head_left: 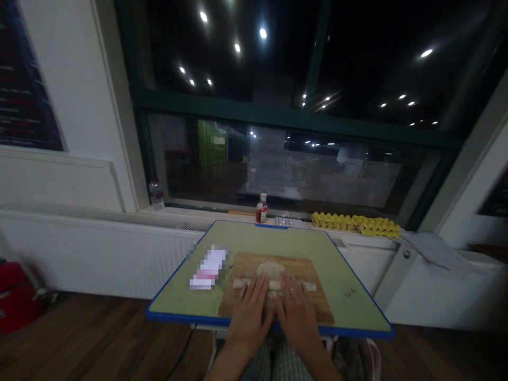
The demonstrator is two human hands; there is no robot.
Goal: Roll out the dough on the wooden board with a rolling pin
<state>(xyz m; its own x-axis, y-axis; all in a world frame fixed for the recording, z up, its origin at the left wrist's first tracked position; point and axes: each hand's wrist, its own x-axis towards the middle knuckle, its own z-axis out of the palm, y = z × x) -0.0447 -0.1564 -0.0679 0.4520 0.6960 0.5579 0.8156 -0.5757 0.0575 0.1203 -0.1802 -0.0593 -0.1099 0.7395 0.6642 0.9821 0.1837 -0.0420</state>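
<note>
I have my left hand point(252, 297) and right hand point(295, 298) laid over the pale rolling pin point(274, 285), fingers stretched out, slightly spread; flattened dough point(270, 269) shows just past it, at twelve o'clock on the wooden cutting board point(246, 264).

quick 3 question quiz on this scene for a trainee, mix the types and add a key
1. True or false: the left hand and the right hand both lie on the rolling pin.

2. Which surface is the pale dough on?
a) the wooden board
b) the radiator
c) the floor

3. Fill in: seen from the head camera, the white-capped bottle stands to the ____ of the yellow egg tray.

Key: 1. true; 2. a; 3. left
</note>
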